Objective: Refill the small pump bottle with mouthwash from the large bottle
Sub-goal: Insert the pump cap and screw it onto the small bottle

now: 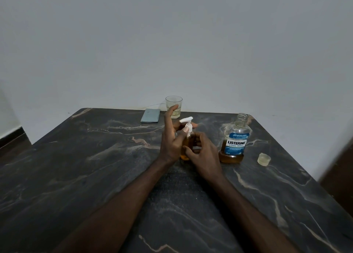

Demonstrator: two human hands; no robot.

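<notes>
The small pump bottle stands on the dark marbled table, holding amber liquid. Its white pump head sits on top. My left hand pinches the pump's collar between the thumb and a finger behind it, with the index finger pointing straight up. My right hand curls round the bottle's body from the right and hides most of it. The large Listerine bottle stands just right of my hands, uncapped, with a low band of amber liquid at its bottom.
The large bottle's clear cap lies on the table to its right. A glass with a little pale liquid stands at the far edge, next to a flat grey-blue pouch. A white wall rises behind.
</notes>
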